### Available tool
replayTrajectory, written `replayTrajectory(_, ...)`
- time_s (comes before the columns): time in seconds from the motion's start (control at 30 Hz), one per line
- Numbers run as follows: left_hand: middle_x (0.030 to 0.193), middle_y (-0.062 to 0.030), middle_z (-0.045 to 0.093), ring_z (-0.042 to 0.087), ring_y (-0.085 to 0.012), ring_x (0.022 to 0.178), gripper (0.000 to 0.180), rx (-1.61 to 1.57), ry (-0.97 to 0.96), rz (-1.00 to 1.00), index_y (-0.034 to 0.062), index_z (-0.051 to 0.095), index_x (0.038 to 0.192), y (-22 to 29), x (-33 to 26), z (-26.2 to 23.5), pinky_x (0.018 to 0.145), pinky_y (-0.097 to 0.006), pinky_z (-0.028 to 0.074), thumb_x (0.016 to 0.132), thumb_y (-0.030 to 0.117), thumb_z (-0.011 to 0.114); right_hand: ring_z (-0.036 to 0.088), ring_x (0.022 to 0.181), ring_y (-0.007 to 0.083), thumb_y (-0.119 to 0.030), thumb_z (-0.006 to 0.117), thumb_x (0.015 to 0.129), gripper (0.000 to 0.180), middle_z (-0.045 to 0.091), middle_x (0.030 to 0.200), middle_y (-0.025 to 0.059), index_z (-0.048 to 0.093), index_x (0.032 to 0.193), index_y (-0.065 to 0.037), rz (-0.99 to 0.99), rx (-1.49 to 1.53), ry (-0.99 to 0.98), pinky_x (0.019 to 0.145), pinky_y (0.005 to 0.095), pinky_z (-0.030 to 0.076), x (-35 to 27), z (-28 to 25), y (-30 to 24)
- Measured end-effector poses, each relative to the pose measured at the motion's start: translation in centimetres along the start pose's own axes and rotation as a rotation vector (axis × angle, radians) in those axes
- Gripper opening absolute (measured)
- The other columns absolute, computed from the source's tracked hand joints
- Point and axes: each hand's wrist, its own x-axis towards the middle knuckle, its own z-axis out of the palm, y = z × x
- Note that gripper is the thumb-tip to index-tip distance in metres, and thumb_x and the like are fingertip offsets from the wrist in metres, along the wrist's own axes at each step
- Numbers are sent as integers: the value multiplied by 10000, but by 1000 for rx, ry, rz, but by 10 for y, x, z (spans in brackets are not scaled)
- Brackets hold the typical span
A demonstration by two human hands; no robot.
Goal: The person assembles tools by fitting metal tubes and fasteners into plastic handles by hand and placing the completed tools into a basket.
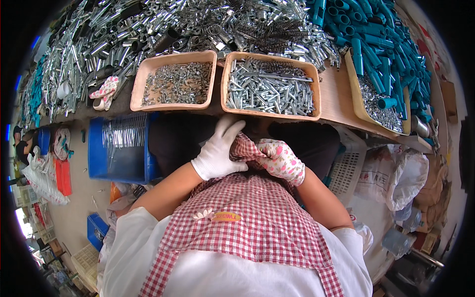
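Both my hands are gloved and meet over my lap at the red-and-white checked apron (277, 218). A gathered fold of the apron (244, 148) sticks up between them. My right hand (283, 161), in a white glove with pink flowers, is closed on that fold. My left hand (215, 154), in a plain white glove, lies on the fold's other side with thumb and fingers spread apart, the cloth in the gap between them. The tips of the right fingers are partly hidden by the cloth.
Ahead on the bench stand a tray of small metal pieces (148, 99) and a tray of metal pins (316, 106). Behind are heaped metal tubes (99, 44) and springs (277, 34). Teal tubes (376, 42) pile at right. A blue bin (118, 166) stands left, a white crate (346, 158) right.
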Motion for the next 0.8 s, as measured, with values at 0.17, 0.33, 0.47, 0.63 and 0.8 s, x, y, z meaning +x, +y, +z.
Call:
replayTrajectory(0.17,1138,-198,608,611,-368,1054,948,63,-366,-71,73,351,1415,-4,-3,2,930,-413,493,640,346,824,627,922,371,-85,676,763,241,650,965,160,670,1004,-80,-186,12,-17,797,417,522,10,-4,-8)
replayTrajectory(0.33,964,-188,674,664,-383,871,611,270,-293,18,60,550,1117,-68,-5,97,787,-457,529,742,521,689,644,808,344,-321,765,788,311,643,852,171,655,925,-65,-13,-97,-1,716,434,512,-6,19,-6)
replayTrajectory(0.47,994,-217,693,677,-368,894,268,259,-556,-136,61,712,993,-31,4,79,809,-444,533,840,249,598,661,911,313,-250,757,783,357,684,949,148,666,1073,-62,104,19,-29,817,388,515,-30,22,-2)
replayTrajectory(0.63,1018,-194,656,661,-377,915,351,301,-272,30,61,595,1131,-37,13,71,786,-473,525,792,152,612,566,1111,395,-370,855,614,934,549,1266,238,433,1358,6,-110,-278,328,938,438,484,-40,48,57)
replayTrajectory(0.8,1025,-172,603,647,-384,879,510,199,-162,72,87,568,1157,-42,12,68,752,-482,528,679,201,703,555,1185,380,-398,831,644,1032,539,1318,249,330,1444,19,277,-149,-35,985,412,466,-11,24,16)
